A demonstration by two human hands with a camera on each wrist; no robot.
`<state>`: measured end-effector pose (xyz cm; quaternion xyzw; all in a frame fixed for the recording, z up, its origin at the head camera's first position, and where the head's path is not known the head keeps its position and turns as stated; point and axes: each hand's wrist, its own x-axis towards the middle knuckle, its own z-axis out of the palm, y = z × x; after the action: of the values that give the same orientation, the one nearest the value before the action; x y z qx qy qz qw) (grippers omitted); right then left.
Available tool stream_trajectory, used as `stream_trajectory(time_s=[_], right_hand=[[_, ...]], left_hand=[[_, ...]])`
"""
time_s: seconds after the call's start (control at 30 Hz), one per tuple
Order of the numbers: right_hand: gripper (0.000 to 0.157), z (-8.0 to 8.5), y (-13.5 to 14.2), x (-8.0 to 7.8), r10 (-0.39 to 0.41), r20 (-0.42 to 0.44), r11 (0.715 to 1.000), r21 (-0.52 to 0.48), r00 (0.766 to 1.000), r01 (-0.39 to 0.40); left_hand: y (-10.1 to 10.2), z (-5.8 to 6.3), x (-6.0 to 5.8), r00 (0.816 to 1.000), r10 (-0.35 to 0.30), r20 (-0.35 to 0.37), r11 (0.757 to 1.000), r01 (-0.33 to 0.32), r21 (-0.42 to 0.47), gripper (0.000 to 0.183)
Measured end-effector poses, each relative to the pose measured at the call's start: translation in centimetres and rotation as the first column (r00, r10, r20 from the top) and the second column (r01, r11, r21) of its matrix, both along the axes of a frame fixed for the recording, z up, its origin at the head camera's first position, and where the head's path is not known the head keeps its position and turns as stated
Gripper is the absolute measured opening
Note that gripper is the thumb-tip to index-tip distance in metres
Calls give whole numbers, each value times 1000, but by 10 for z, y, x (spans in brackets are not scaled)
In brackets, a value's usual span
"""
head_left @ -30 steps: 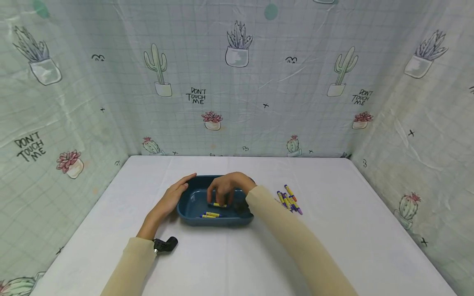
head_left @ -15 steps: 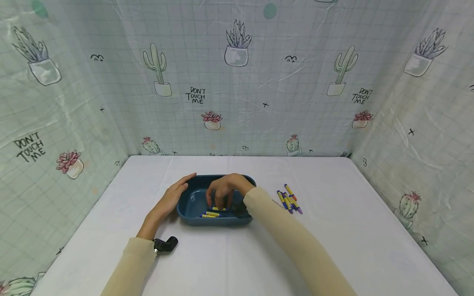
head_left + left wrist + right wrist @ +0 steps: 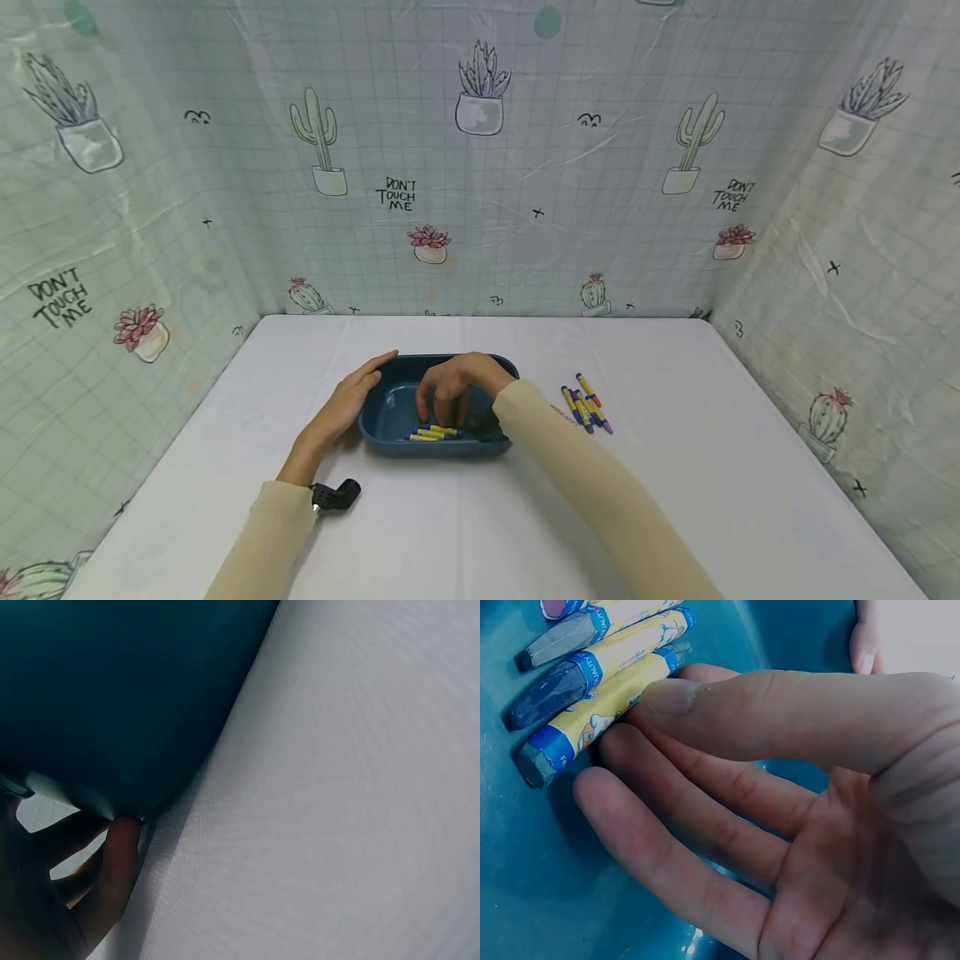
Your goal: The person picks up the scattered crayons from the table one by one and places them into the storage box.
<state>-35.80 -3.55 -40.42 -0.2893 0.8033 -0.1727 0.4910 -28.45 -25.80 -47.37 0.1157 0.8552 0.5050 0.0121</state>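
Observation:
In the head view a dark blue tray stands on the white table. My left hand grips the tray's left end at the rim; the left wrist view shows fingertips against its outer wall. My right hand reaches down inside the tray, fingers fairly straight. Its thumb and fingertips touch the near side of a yellow-wrapped crayon with blue bands. That crayon lies on the tray floor beside other crayons, roughly parallel in a row.
To the right of the tray, several more yellow-wrapped crayons lie in a loose pile on the table. A black wrist camera sticks out from the left wrist. A printed cloth surrounds the table at the back and sides.
My right hand has moved the crayon toward the near side of the tray, up against the others, and its fingers have loosened. The left hand stays at the rim.

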Motion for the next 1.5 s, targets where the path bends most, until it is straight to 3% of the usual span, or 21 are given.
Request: stream_trajectory(time_s=[0.07, 0.47, 0.8, 1.03, 1.2, 1.5], right_hand=[[33, 0, 0, 0, -2, 3, 1000, -5, 1000, 2], [35, 8, 15, 0, 23, -46, 996, -89, 999, -28], [38, 28, 52, 0, 6, -50, 971, -237, 999, -18], [36, 43, 88, 2, -53, -134, 948, -318, 990, 7], [30, 50, 119, 6, -142, -175, 926, -371, 974, 69], [28, 37, 182, 15, -314, -195, 844, -505, 929, 179]], left_hand=[[-2, -5, -3, 1000, 3, -8, 1000, -3, -6, 48], [-1, -6, -1, 1000, 12, -22, 1000, -12, -18, 48], [-1, -7, 0, 999, 10, -40, 999, -12, -41, 48], [-3, -9, 1, 999, 14, -45, 999, -16, -41, 48], [-2, -10, 1, 999, 10, -51, 999, -12, -36, 48], [-1, -10, 1, 998, 11, -56, 999, -13, -36, 47]])
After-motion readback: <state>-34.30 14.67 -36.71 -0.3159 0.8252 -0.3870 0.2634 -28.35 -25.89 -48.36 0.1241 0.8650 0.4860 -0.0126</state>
